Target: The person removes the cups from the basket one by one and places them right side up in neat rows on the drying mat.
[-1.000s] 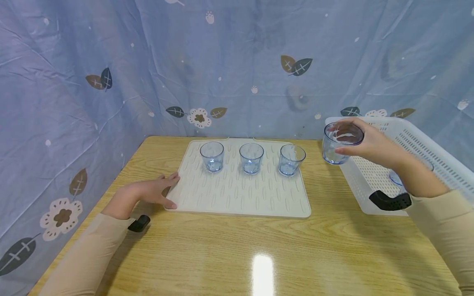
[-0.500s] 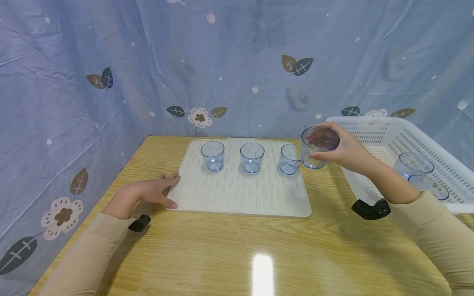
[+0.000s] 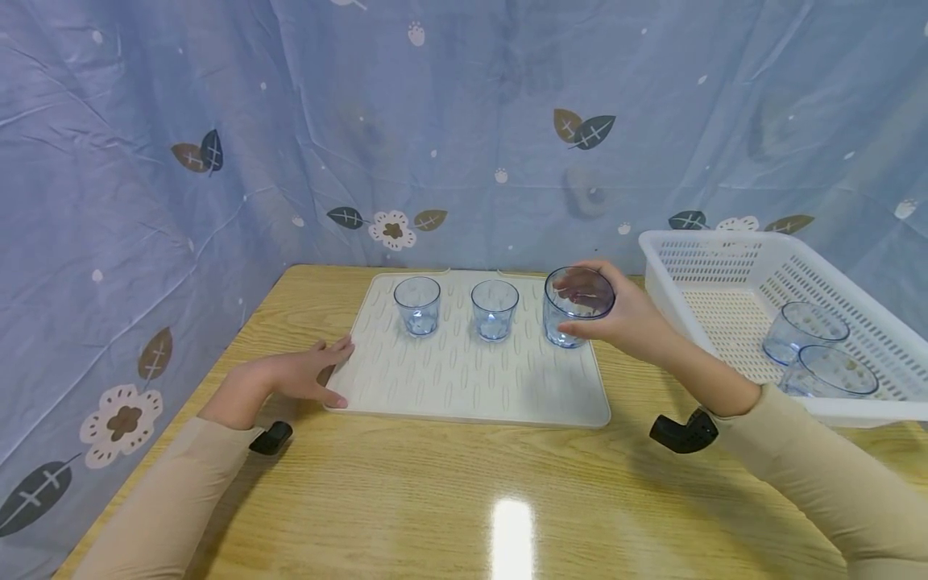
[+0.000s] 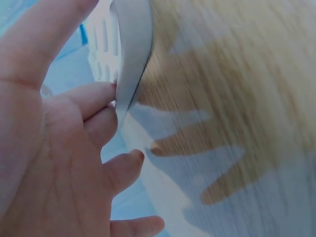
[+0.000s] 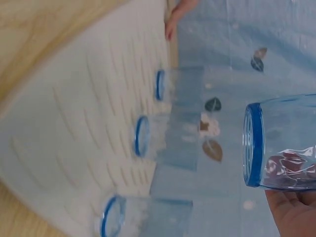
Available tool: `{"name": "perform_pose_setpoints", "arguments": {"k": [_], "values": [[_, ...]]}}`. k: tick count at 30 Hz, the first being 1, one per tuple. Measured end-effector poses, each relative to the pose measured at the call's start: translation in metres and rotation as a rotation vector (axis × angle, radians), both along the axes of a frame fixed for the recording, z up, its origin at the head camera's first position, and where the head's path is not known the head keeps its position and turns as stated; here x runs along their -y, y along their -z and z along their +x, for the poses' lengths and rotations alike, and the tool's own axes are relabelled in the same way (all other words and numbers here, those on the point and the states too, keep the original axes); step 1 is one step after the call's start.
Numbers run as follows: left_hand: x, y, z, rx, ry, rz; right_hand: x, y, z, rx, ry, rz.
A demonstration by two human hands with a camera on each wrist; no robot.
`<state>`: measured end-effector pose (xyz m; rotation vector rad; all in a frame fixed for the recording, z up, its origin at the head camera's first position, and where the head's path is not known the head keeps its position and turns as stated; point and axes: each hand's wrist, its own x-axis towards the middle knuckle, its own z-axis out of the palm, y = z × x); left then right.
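Observation:
My right hand (image 3: 629,316) grips a clear blue-tinted drinking glass (image 5: 284,123) by its side, thumb in front and fingers behind. It hangs above the right part of the white ridged drying mat (image 3: 464,391). Three similar glasses stand upright in a row along the mat's back: a left glass (image 3: 417,308), a middle glass (image 3: 495,311) and a right glass (image 5: 153,217), which the held one overlaps in the head view. My left hand (image 3: 299,375) spreads its fingers at the mat's left edge, fingertips touching the rim in the left wrist view.
A white perforated basket (image 3: 670,294) stands at the right on the wooden table (image 3: 406,491). Two more glasses lie within it, one basket glass (image 3: 801,330) behind another (image 3: 834,374). A blue patterned curtain (image 3: 464,161) hangs behind and to the left.
My right hand has carried the glass leftward and lower, from beside the basket to over the mat's right glass. The left hand stays at the mat's edge.

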<state>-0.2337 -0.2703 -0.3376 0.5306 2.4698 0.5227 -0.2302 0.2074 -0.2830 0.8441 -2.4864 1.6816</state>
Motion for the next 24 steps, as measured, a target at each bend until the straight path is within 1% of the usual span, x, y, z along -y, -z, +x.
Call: {"name": "perform_pose_setpoints", "arguments": {"k": [4,9,14,18,24], "values": [[0.0,0.0,0.0,-0.001,-0.002,-0.007,0.012,0.005,0.001,0.009,-0.023,-0.038],[-0.001,0.0,-0.001,0.009,-0.014,-0.009,0.026,0.013,0.0,0.014,-0.057,-0.044],[-0.002,-0.003,0.001,0.021,-0.01,0.002,0.041,0.023,-0.001,0.051,-0.096,-0.047],[-0.004,-0.004,0.001,0.013,-0.006,0.0,0.054,0.03,-0.002,0.089,-0.128,-0.056],[-0.003,-0.004,0.0,0.012,-0.008,-0.002,0.073,0.039,-0.005,0.109,-0.158,-0.066]]}}
